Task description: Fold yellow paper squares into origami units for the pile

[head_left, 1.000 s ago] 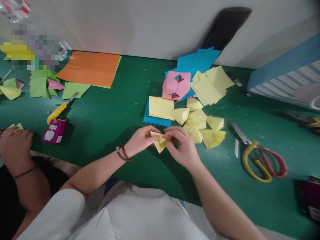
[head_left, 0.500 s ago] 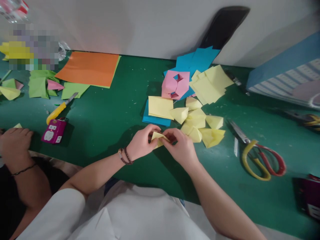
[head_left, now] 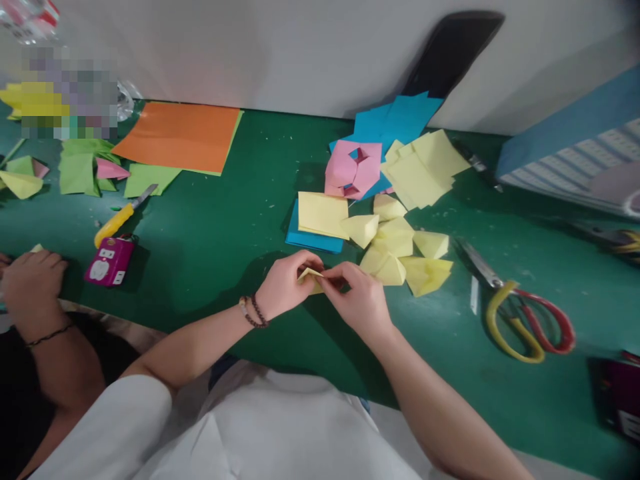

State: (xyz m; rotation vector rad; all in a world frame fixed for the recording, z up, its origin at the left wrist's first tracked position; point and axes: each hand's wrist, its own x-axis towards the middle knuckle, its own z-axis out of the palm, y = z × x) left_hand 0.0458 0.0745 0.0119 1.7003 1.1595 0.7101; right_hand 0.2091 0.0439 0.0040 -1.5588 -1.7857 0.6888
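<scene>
Between my hands is a small folded piece of yellow paper (head_left: 313,280), partly hidden by the fingers. My left hand (head_left: 289,283) is closed on its left side. My right hand (head_left: 357,297) pinches its right edge between thumb and finger. Just beyond lies a stack of yellow paper sheets (head_left: 323,215) on top of blue paper (head_left: 315,243). Several folded yellow paper pieces (head_left: 393,237) lie to the right of that stack. Behind them sits a pink folded paper form (head_left: 353,170) with openings in it.
Scissors (head_left: 500,287) lie at the right, near a blue-and-white box (head_left: 575,147). A dark phone (head_left: 453,53) leans on the wall. Leftward are orange paper (head_left: 180,137), a yellow-handled knife (head_left: 117,223), a purple box (head_left: 110,261) and another person's hand (head_left: 37,277).
The yellow paper between my fingers has tilted and shows less of its face. My right fingers have shifted slightly along its edge. The whole view has moved a little.
</scene>
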